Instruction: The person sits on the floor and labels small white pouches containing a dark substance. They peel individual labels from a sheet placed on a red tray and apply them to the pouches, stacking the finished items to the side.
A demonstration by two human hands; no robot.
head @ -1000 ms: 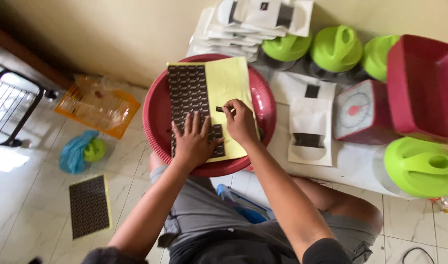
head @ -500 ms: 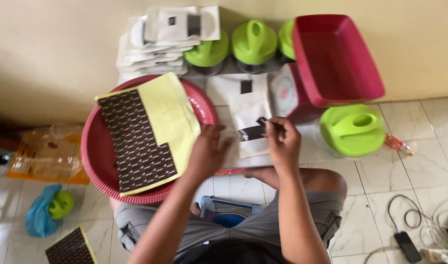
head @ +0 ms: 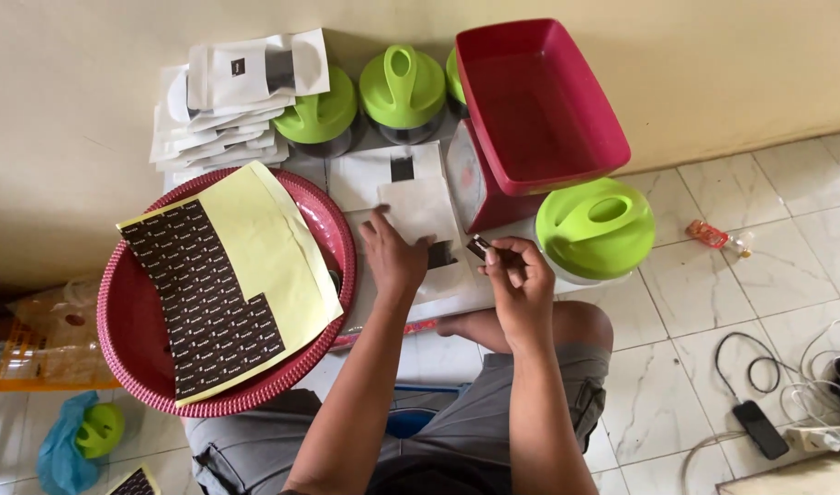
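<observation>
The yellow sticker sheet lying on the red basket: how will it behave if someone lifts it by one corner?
The yellow sticker sheet looks thin and paper-like, so it would probably bend and sag. It likely weighs little. It overhangs the red basket rim, so a push may slide it off.

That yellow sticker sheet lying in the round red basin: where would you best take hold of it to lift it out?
Probably by the bare yellow corner at the far edge of the sticker sheet, coming from above the basin rim. That corner sticks out past the rim, so fingers can get under it, and it carries no dark stickers to smudge or peel. A thin, limp sheet lying flat offers little else to pinch.
</observation>
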